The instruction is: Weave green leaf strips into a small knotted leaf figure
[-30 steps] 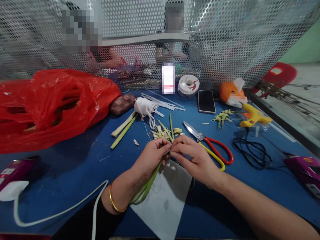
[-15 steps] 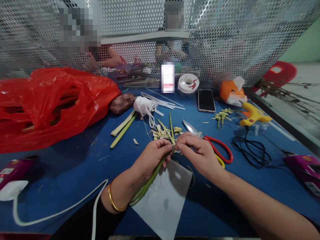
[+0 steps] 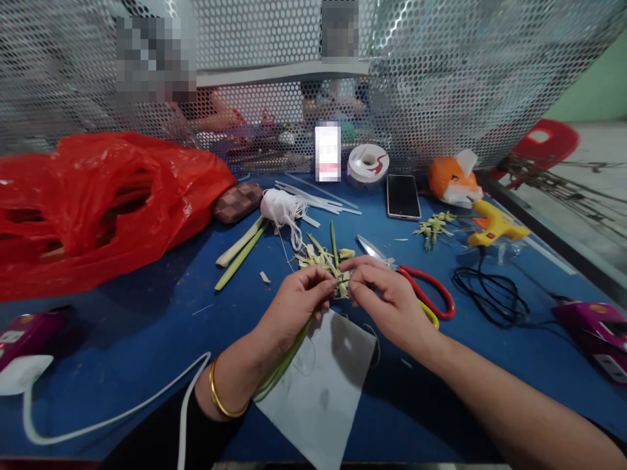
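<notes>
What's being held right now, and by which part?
The left hand holds green stems by their far end; whether the right hand holds anything cannot be told.

Two bare hands in play here, one left hand (image 3: 301,303) and one right hand (image 3: 392,300), and just one bracelet (image 3: 214,391)! Green strands (image 3: 281,372)? Several, too overlapped to count. Two phones on show, a lit phone (image 3: 328,150) and a dark phone (image 3: 403,197). Two loose stalks, a pale stalk (image 3: 238,243) and a green stalk (image 3: 240,257). Purple power strips: two, a left strip (image 3: 27,329) and a right strip (image 3: 590,323). Then the singles: one pair of scissors (image 3: 373,249), one glue gun (image 3: 499,225), one ribbon roll (image 3: 358,168), one yarn ball (image 3: 278,205), one red bag (image 3: 183,176), one checked case (image 3: 238,202), one paper sheet (image 3: 326,395)!
</notes>
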A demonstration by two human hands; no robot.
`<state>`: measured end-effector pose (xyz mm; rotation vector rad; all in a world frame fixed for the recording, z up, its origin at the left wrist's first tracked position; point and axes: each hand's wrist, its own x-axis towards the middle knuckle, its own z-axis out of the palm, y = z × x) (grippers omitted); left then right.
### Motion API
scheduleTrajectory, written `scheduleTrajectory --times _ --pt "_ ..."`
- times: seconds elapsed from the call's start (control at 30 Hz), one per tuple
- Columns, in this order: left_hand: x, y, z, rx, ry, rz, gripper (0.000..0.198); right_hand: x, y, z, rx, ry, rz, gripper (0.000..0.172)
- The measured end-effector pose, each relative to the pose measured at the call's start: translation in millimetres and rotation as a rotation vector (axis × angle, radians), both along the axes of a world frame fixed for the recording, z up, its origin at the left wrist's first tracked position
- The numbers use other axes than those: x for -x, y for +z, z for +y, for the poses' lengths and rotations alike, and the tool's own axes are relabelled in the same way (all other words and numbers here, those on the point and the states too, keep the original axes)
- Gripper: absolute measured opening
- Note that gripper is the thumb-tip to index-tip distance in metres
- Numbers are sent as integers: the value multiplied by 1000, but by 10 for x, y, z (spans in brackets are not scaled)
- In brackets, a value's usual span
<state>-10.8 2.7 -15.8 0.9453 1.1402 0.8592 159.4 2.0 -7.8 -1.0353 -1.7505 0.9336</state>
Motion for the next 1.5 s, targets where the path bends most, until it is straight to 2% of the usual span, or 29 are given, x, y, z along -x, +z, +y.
scheduleTrajectory --times 0.27,0.37,0.47,0.53,0.63,0.77,0.83,0.93,1.03,1.23,1.5 --pt "7 13 6 -72 -36 66 16 4 8 13 87 107 -43 24" --pt "7 35 6 -63 -33 59 16 8 27 17 262 143 38 22" --pt "11 49 13 -40 -33 26 19 12 34 20 464 163 216 19" --pt "12 53 21 14 -25 1 20 16 27 19 515 154 296 19" --pt "9 57 26 111 -4 -34 21 25 12 14 458 134 313 18" --pt "-9 63 5 155 -6 -80 16 30 10 -3 117 102 151 21" --pt "-18 64 -9 156 -31 -76 15 28 8 -10 1 114 68 21" --pt "-26 63 -20 154 -86 -64 17 20 -6 -5 20 120 51 24" --pt "-25 66 -23 144 -130 -67 19 5 -15 13 52 67 67 27" --pt "-13 94 -39 91 -183 -22 17 -28 6 33 -21 66 -10 22" --pt "31 57 -27 135 -264 -55 19 -45 -32 90 108 76 48 22"
